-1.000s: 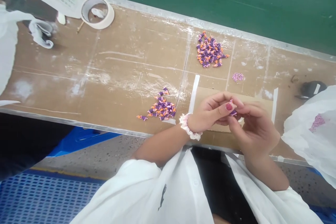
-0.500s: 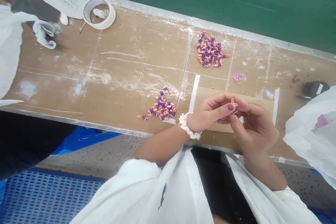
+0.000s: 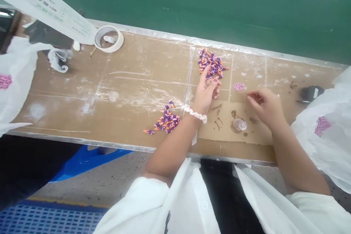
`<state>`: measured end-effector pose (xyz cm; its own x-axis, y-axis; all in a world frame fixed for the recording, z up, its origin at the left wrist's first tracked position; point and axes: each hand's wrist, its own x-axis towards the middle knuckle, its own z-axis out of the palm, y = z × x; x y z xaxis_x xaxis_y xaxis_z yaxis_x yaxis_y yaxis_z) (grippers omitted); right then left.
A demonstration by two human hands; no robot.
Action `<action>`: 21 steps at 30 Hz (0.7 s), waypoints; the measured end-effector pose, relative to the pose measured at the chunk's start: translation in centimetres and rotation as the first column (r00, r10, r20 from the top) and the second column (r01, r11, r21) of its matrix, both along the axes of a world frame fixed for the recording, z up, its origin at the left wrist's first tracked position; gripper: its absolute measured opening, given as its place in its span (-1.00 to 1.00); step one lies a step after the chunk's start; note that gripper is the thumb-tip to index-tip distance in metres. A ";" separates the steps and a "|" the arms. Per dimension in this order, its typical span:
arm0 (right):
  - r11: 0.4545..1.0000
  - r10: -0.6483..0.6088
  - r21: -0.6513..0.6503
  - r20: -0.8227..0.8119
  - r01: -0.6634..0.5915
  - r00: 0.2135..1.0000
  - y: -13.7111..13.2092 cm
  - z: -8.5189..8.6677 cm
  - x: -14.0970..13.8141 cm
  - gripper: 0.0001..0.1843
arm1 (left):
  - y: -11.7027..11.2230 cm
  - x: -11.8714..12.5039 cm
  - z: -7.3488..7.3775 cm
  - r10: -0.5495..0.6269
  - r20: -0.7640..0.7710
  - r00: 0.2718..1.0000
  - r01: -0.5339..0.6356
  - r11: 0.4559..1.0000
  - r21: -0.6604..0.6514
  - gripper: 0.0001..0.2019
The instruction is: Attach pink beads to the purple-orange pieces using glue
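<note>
My left hand (image 3: 205, 91) reaches across the brown work table (image 3: 131, 80) to the far pile of small purple-and-orange pieces (image 3: 211, 63). Its forefinger lies stretched on the pile's near edge, the other fingers are loosely bent, and I see nothing in it. My right hand (image 3: 265, 106) hovers over a taped-down cardboard sheet (image 3: 257, 135). Its thumb and forefinger are pinched together on something too small to name. A little heap of pink beads (image 3: 239, 86) lies between the two hands. A clear glossy blob (image 3: 239, 124) sits on the cardboard with dark stains around it.
A second pile of purple-and-orange pieces (image 3: 166, 120) lies near the front edge. A tape roll (image 3: 109, 38) and a printed sheet (image 3: 52, 7) are at the back left. White plastic bags sit at the right (image 3: 326, 142) and left (image 3: 13, 76). A dark object (image 3: 309, 93) lies far right, and a green surface (image 3: 219, 3) runs behind.
My hands were together over the cardboard on a small purple piece. They have parted: the left reached to the far pile, the right moved right. The camera view tilted, uncovering the blob.
</note>
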<state>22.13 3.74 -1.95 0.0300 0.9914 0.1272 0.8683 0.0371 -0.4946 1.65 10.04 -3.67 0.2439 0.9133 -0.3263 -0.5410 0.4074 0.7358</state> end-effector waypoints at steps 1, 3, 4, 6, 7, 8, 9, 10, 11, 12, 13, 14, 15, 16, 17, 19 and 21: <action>1.000 0.025 -0.005 0.048 -0.025 0.999 0.5 -0.6 0.2 -0.88 | -0.1 -0.1 0.0 -0.006 -0.023 1.000 0.006 1.000 0.013 -0.52; 0.998 0.062 -0.012 0.103 -0.061 0.993 1.1 -1.6 0.2 -0.85 | -0.7 -0.2 0.0 -0.025 -0.062 0.998 0.028 0.999 0.047 -0.62; 0.997 0.076 -0.017 0.117 -0.074 0.990 1.3 -2.0 0.0 -0.84 | -1.0 -0.2 0.0 -0.035 -0.075 0.997 0.040 0.997 0.063 -0.68; 0.995 0.101 -0.032 0.144 -0.098 0.984 1.6 -2.3 -0.3 -0.82 | -1.4 -0.3 0.0 -0.043 -0.089 0.995 0.051 0.995 0.083 -0.75; 0.993 0.115 -0.042 0.163 -0.109 0.980 1.7 -2.4 -0.5 -0.81 | -1.5 -0.4 -0.1 -0.042 -0.092 0.995 0.050 0.995 0.085 -0.76; 0.991 0.128 -0.055 0.182 -0.120 0.975 1.8 -2.4 -0.7 -0.79 | -1.6 -0.5 -0.1 -0.040 -0.094 0.995 0.048 0.995 0.082 -0.75; 0.989 0.143 -0.070 0.203 -0.131 0.969 1.9 -2.3 -0.9 -0.78 | -1.6 -0.7 -0.1 -0.036 -0.097 0.995 0.044 0.996 0.078 -0.74; 0.986 0.161 -0.088 0.225 -0.144 0.961 2.0 -2.2 -1.1 -0.76 | -1.6 -0.8 -0.1 -0.032 -0.103 0.994 0.039 0.997 0.071 -0.73; 0.982 0.180 -0.106 0.246 -0.158 0.952 2.2 -2.0 -1.4 -0.74 | -1.7 -1.0 0.0 -0.030 -0.115 0.993 0.037 0.997 0.063 -0.72; 0.977 0.201 -0.127 0.267 -0.173 0.942 2.3 -1.8 -1.7 -0.74 | -1.7 -1.2 0.1 -0.029 -0.129 0.991 0.037 0.998 0.059 -0.71; 0.971 0.225 -0.146 0.286 -0.190 0.931 2.3 -1.6 -2.1 -0.73 | -1.9 -1.4 0.3 -0.036 -0.154 0.987 0.044 0.998 0.046 -0.69; 0.966 0.244 -0.162 0.305 -0.203 0.921 2.4 -1.3 -2.4 -0.74 | -2.2 -1.6 0.5 -0.045 -0.186 0.982 0.053 0.998 0.038 -0.68; 0.962 0.256 -0.177 0.324 -0.207 0.911 2.5 -0.9 -2.8 -0.76 | -2.5 -1.9 0.7 -0.055 -0.218 0.974 0.064 0.997 0.035 -0.67; 0.960 0.260 -0.189 0.343 -0.205 0.902 2.5 -0.6 -3.1 -0.78 | -2.9 -2.1 0.7 -0.073 -0.258 0.963 0.081 0.997 0.019 -0.66; 0.960 0.260 -0.195 0.360 -0.200 0.896 2.6 -0.2 -3.3 -0.79 | -3.2 -2.3 0.5 -0.087 -0.303 0.949 0.094 0.996 0.009 -0.65; 0.961 0.261 -0.187 0.382 -0.203 0.886 2.5 0.5 -3.5 -0.83 | -3.6 -2.7 -0.4 -0.123 -0.421 0.898 0.133 0.991 -0.007 -0.62; 0.964 0.262 -0.151 0.387 -0.219 0.884 2.2 1.0 -3.4 -0.88 | -3.3 -2.7 -1.6 -0.162 -0.493 0.855 0.170 0.985 -0.031 -0.62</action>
